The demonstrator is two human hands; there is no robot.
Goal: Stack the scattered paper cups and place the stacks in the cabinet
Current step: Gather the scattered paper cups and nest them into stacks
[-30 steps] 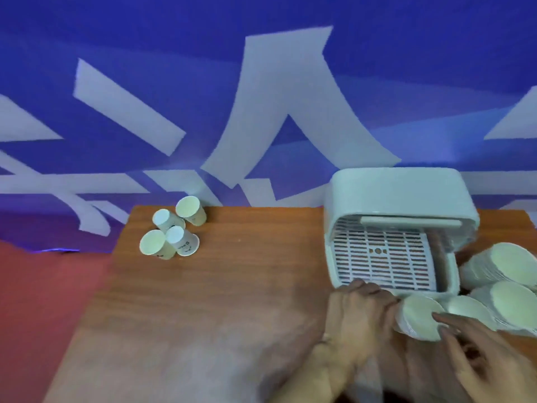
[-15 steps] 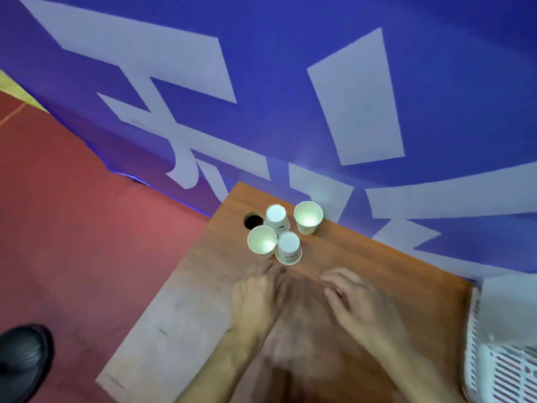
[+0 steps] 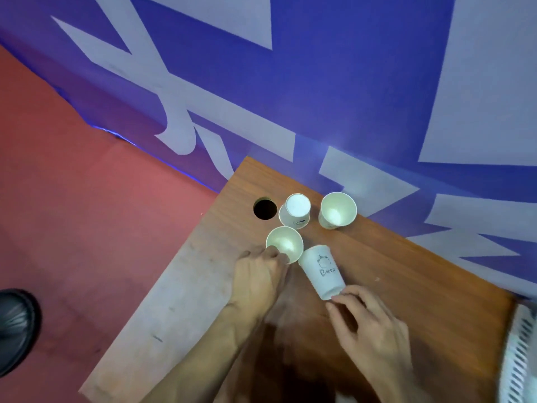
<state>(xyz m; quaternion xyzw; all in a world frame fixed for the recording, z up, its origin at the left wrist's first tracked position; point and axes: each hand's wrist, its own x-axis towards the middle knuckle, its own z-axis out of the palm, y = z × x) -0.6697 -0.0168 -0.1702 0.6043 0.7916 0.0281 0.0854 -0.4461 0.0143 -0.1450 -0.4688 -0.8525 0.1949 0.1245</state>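
Several white paper cups stand near the far left corner of the wooden table point(image 3: 406, 286). My left hand point(image 3: 258, 280) grips the near side of an upright cup point(image 3: 284, 244). My right hand point(image 3: 369, 327) pinches the rim end of a printed cup point(image 3: 322, 271), which is tilted with its base pointing away from me. An upside-down cup point(image 3: 295, 210) and an upright cup point(image 3: 337, 210) stand further back, untouched. A slatted white edge of the cabinet point(image 3: 520, 353) shows at the right border.
A round cable hole point(image 3: 265, 208) is cut in the table just left of the cups. A blue and white banner point(image 3: 319, 82) hangs behind the table. Red floor lies to the left, with a black shoe point(image 3: 16, 330) on it.
My view swung from the cabinet to the cups at the left corner. Both hands came forward: the left took hold of the upright cup, the right tipped up the printed one.
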